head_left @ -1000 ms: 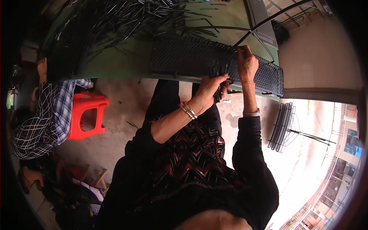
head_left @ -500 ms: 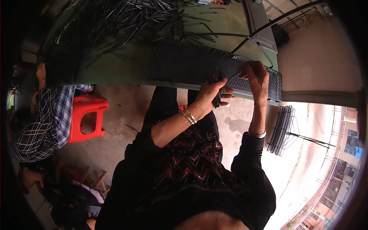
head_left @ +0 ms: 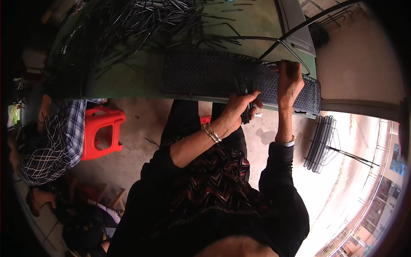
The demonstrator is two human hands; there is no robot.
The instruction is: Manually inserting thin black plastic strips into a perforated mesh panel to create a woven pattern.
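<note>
My left hand is closed round a bundle of thin black sticks, held upright at the near edge of a long dark tray pierced with a mesh of small holes. The thumb lies across the bundle, whose upper ends spread over the tray. At the tray's right part, my right hand is closed with its fingertips near the far edge, just below a black rod frame. What the right fingers pinch, if anything, is hidden behind the hand.
A heap of loose black sticks covers the green table at the far left. A red plastic stool stands beside another person in a plaid garment. To the right is a black wire rack.
My right hand has moved away from the left hand's bundle to the tray's far edge, its fingers now turned out of sight. The left hand keeps its hold. The whole view has shifted slightly.
</note>
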